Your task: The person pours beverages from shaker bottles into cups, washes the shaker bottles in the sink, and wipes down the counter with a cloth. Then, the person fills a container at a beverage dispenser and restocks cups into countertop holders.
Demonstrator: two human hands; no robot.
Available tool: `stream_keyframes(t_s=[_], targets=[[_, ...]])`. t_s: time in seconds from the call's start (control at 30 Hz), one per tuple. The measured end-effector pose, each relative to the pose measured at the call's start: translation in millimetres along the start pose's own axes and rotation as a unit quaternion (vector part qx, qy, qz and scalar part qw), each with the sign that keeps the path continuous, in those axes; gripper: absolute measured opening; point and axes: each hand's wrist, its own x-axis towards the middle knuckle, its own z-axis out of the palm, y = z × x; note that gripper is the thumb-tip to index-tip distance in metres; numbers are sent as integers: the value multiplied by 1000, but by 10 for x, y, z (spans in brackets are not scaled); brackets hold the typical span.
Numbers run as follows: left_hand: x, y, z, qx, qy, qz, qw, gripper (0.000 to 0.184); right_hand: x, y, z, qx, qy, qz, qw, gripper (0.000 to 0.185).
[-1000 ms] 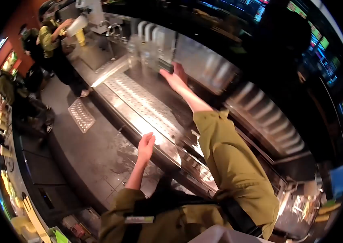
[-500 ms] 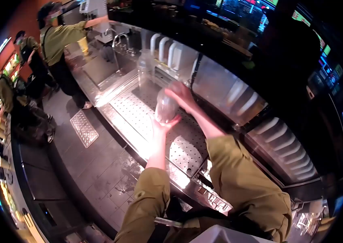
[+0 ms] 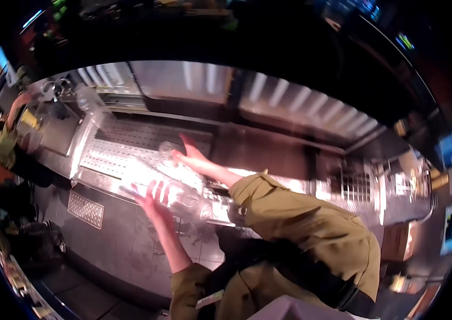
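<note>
My left hand [image 3: 155, 196] is closed around a clear plastic shaker [image 3: 187, 200], which is tilted almost onto its side above the front edge of the perforated metal drain tray [image 3: 114, 146]. Glare and blur wash out part of its outline. Over the same tray, my right hand [image 3: 193, 159] grips a small clear cap-like piece [image 3: 168, 151] at its fingertips, apart from the shaker. Its exact shape is blurred. Farther left, another tall clear shaker [image 3: 90, 104] stands at the tray's far end.
Taps [image 3: 58, 88] rise behind the sink area at the left, near a co-worker [image 3: 3, 144] and a yellow cup [image 3: 31, 119]. Bins with white handles [image 3: 300, 98] line the back. A metal grid [image 3: 357, 184] lies to the right, with a cardboard box [image 3: 398, 241] below.
My view has swung right. The shaker, earlier upright between both hands, is now tilted in my left hand, while my right hand has separated from it with the clear cap-like piece.
</note>
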Motion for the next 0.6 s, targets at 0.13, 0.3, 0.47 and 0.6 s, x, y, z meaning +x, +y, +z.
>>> stream_keyframes(t_s=[0.13, 0.3, 0.47, 0.6], targets=[[-672, -623, 1085, 62, -170, -18, 983, 78, -1331, -542, -1542, 181, -260, 55, 947, 77], [-2080, -1064, 2555, 4, -434, 15, 901, 107, -3162, -491, -3112, 115, 62, 35, 991, 92], [-3457, -1962, 4003, 153, -556, -18, 817, 91, -4809, -167, -4580, -277, 290, 72, 913, 75], [-3878, -2354, 4988, 144, -596, -26, 790, 100, -5357, -1020, -5458, -325, 469, -108, 814, 53]])
